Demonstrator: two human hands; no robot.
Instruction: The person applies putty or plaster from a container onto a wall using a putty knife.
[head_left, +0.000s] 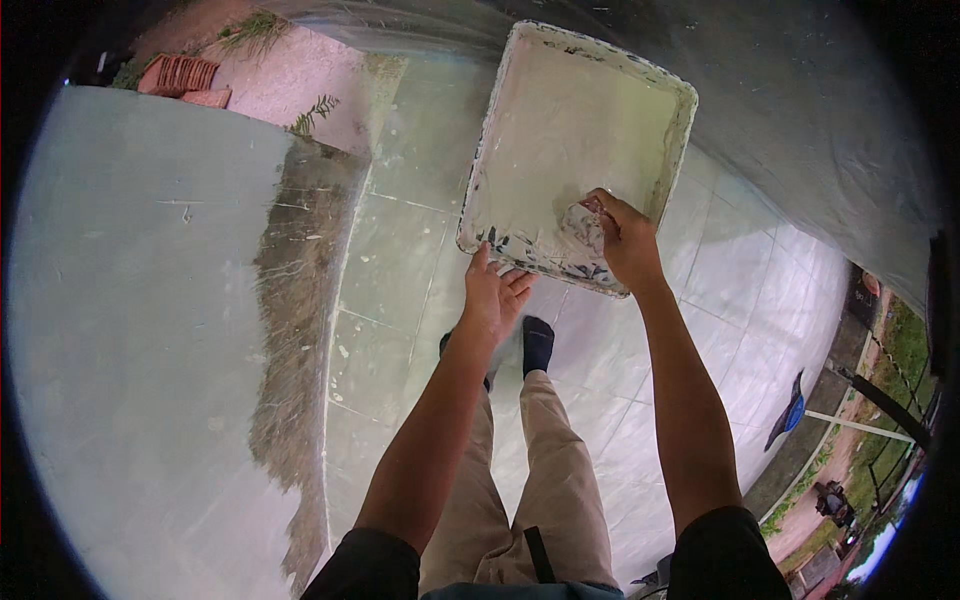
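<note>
A rectangular paint tray (690, 110) with dark-stained, paint-crusted rims is tilted in front of me, coated inside with pale paint. My left hand (493, 295) is at its near left corner, with one digit against the rim and the other fingers along the outside of the near wall. Inside the near right part of the tray, my right hand (628, 240) pinches a small whitish, paint-smeared object (583, 224). Fingers partly cover this object, and its kind is unclear.
To the left stands a pale painted wall (140, 300) with an unpainted brownish strip (300, 270) along its base. Whitish floor tiles (390, 270) lie beneath my feet. Grey sheeting (800, 120) hangs at the upper right. A blue and black item (790, 413) lies near the right floor edge.
</note>
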